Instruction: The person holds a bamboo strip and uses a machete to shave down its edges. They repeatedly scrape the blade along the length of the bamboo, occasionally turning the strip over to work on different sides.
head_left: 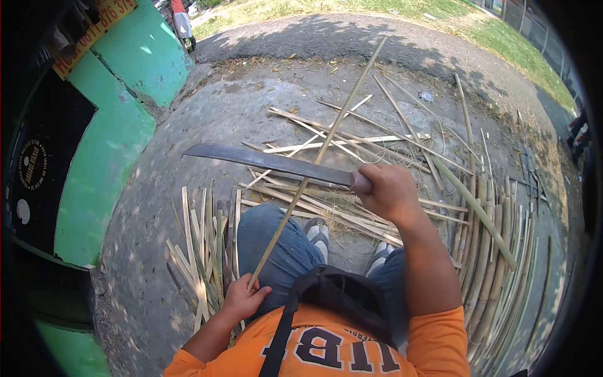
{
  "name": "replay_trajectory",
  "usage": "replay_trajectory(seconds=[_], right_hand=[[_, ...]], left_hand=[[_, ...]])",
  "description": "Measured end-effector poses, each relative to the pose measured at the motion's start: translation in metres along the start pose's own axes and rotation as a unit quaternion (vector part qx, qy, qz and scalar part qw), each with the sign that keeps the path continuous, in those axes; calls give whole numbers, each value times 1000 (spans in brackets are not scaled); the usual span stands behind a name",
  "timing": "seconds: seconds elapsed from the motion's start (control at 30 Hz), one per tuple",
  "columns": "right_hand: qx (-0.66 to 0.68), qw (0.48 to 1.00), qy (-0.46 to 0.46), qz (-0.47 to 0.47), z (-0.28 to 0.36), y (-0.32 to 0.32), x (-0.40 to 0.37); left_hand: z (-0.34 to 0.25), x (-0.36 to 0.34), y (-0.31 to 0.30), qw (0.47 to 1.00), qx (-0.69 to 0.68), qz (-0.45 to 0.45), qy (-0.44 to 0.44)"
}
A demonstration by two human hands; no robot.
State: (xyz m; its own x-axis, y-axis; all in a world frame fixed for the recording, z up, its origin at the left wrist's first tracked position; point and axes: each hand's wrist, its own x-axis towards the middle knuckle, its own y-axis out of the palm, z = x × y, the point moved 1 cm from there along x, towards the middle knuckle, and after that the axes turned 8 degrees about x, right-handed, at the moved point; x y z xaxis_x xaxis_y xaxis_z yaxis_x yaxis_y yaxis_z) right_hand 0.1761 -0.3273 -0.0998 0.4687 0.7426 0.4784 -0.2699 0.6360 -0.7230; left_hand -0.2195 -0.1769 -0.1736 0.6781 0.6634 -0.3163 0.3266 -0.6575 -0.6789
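Right now, one long bamboo strip (pixel 344 113), slim, straight and dull yellowish-tan, slants up from the left hand (pixel 242 300), whose fingers curl round its lower end, past the left knee (pixel 273 235) and out above the ground. Across it comes one machete (pixel 270 161), dark and broad-bladed, the right hand (pixel 389 191) wrapping all its fingers about the handle; whether steel touches strip, I can't tell. Further out: two shoes (pixel 318 237), one tangle of split strips (pixel 383 138), one leftward bundle (pixel 196 235), one rightward row of poles (pixel 499 276).
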Motion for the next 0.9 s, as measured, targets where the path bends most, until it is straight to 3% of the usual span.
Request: replay_trajectory(seconds=[0.53, 0.9], right_hand=[[-41, 998, 10, 54, 6, 24, -1], [-56, 997, 3, 53, -2, 33, 3]], left_hand=[[-9, 1, 9, 990, 82, -89, 65], [-9, 1, 9, 987, 109, -91, 71]])
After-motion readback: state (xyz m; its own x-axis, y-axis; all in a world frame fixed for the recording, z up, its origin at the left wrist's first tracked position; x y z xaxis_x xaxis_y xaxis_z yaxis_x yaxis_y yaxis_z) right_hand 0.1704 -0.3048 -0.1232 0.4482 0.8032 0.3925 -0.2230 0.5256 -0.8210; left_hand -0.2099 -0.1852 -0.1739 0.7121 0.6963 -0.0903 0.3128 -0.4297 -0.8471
